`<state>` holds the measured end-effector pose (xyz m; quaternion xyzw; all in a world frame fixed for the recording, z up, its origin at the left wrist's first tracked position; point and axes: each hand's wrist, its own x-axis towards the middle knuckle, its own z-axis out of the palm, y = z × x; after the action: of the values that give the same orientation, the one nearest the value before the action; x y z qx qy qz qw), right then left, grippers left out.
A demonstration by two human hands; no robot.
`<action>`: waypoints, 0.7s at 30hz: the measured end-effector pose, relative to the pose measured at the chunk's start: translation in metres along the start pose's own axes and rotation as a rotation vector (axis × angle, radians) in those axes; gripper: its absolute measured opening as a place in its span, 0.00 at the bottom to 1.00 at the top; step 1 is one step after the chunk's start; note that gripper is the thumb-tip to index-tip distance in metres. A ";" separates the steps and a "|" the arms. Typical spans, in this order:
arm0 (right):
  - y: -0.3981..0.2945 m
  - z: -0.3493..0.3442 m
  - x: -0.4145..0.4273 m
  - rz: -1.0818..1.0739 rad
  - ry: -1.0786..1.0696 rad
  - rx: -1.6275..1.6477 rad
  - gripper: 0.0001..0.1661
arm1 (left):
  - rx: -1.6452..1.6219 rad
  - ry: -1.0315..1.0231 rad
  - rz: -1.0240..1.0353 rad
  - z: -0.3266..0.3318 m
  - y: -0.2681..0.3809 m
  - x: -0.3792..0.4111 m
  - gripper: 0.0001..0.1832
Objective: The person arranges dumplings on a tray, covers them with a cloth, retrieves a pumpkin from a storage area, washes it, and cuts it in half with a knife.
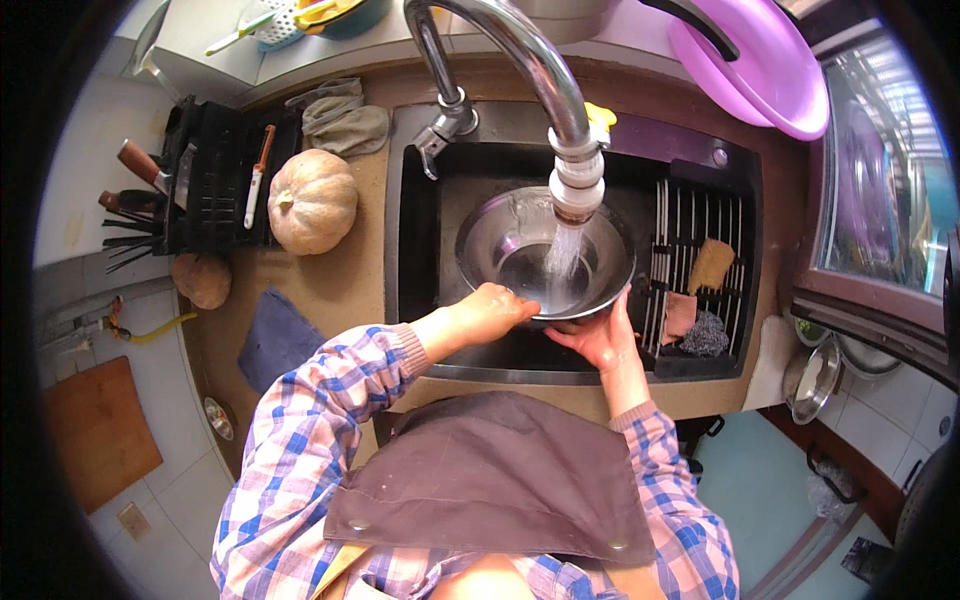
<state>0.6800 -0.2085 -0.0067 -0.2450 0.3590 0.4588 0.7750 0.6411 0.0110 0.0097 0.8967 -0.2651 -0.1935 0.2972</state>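
A stainless steel bowl point(480, 232) is held tilted inside the dark sink point(420, 247). Water streams into it from the white nozzle point(577, 187) of the chrome faucet point(525, 45). My left hand point(491, 311) grips the bowl's near rim, its fingers bent over the edge. Under the bowl's near right side, my right hand point(600, 337) supports it with the thumb up along the rim. Some of the right fingers are hidden beneath the bowl. Both hands look wet.
A rack point(679, 217) at the sink's right holds a tan sponge point(711, 264), a pink cloth point(679, 315) and a scouring pad point(705, 334). Left are a pumpkin point(313, 202), a peeler point(259, 180), a knife holder point(199, 180) and a blue cloth point(277, 341). A purple basin point(780, 67) stands back right.
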 end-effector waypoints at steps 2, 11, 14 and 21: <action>0.009 -0.005 0.000 -0.091 -0.021 0.031 0.56 | 0.062 0.030 0.022 0.001 -0.001 -0.001 0.07; 0.031 -0.041 0.029 -0.047 0.164 0.017 0.23 | 0.163 -0.095 -0.046 0.002 0.012 -0.005 0.07; 0.022 0.003 0.010 0.058 0.258 0.099 0.16 | -0.196 0.228 -0.061 -0.016 0.012 -0.023 0.11; 0.023 -0.002 0.022 0.107 0.057 0.194 0.19 | -1.629 1.516 -0.935 -0.087 -0.128 0.000 0.35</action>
<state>0.6661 -0.1873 -0.0264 -0.1621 0.4365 0.4554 0.7588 0.7317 0.1360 -0.0066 0.3411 0.5268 0.1827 0.7568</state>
